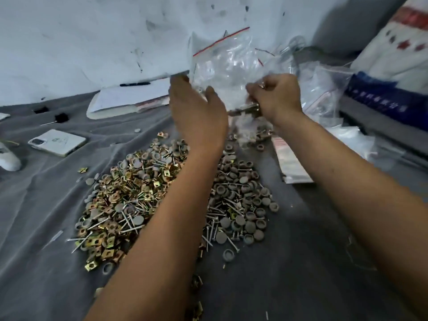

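Observation:
A clear plastic zip bag (222, 63) with a red seal line stands in the air above the far side of a hardware pile. My left hand (196, 112) holds its near edge, thumb against the plastic. My right hand (275, 96) is curled round a small bunch of metal parts (245, 110), screws and brass-coloured clips, at the bag's lower right. Below lies the pile (143, 200) of brass square clips, long screws and grey round caps on a grey cloth (46, 205).
A white phone (58, 142) lies at the left. A notepad with a black pen (129, 98) sits by the white wall. More clear zip bags (324, 96) and a flat stack of bags (291, 165) lie at the right, beside a printed sack (393, 56).

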{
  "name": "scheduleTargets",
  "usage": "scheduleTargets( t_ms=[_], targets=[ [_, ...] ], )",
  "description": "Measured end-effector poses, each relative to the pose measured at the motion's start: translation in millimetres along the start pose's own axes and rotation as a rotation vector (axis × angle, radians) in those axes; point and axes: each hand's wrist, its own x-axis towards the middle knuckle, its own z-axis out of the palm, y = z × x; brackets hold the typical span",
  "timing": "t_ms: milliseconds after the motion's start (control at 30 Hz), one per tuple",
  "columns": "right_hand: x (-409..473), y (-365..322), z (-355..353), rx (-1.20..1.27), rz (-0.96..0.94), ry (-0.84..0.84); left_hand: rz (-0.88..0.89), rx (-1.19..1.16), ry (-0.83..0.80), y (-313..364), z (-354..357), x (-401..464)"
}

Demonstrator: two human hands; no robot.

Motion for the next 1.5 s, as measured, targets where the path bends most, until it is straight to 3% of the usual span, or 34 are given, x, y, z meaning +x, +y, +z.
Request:
scheduleTargets(
  t_ms=[133,200,300,433,533,600,800,867,933,1033,1067,1133,1400,1500],
  targets=[
    [33.8,42.3,-9.0,-0.653,-0.061,-0.204,0.35,0.332,-0.543,-13.8,56.9,-6.6],
    [35.1,50.1,-16.4,-0.774,-0.079,-0.274,0.392,0.461,-0.771,-25.0,76.8,-12.0],
    [43.6,40.5,-50.6,-0.707,-0.093,-0.202,0.351,0.571,-0.877,-36.9,94.6,-13.3],
    [34.9,33.2,-119.9,-0.938,-0.007,-0.455,0.314,0.648,-0.946,-31.2,105.8,-4.2],
    [6.8,41.8,-131.4,-1.148,-0.004,-0.608,0.289,0.554,-0.799,-14.7,102.4,-14.2],
    [-8.2,55.0,-128.7,-1.062,-0.061,-0.604,0.314,0.451,-0.623,-0.3,98.3,-35.4],
    [-22.5,56.6,-137.6,-0.909,-0.158,-0.226,0.178,0.159,-0.649,17.4,97.4,-79.4],
    [-25.9,44.2,-142.2,-0.729,-0.141,-0.073,0.088,0.068,-0.651,15.5,95.0,-86.3],
    [-27.8,28.5,-146.7,-0.447,-0.084,0.045,-0.067,-0.119,-0.66,17.0,89.7,-90.5],
    [-36.7,5.1,-143.1,0.085,0.068,-0.012,-0.528,-0.55,-0.722,27.0,76.2,-86.8],
    [-41.6,-0.4,-138.7,0.163,0.081,-0.042,-0.677,-0.703,-0.727,28.1,68.0,-83.8],
    [-51.7,-4.7,-123.7,0.17,0.066,-0.064,-0.789,-0.869,-0.698,25.6,45.6,-78.6],
    [-111.6,-18.1,-20.0,0.164,0.087,-0.194,-0.634,-0.772,-0.534,-25.5,-84.0,-65.2],
    [-133.4,-33.1,11.3,0.119,0.014,-0.316,-0.415,-0.404,-0.325,-52.1,-133.6,-63.5]
  ],
)
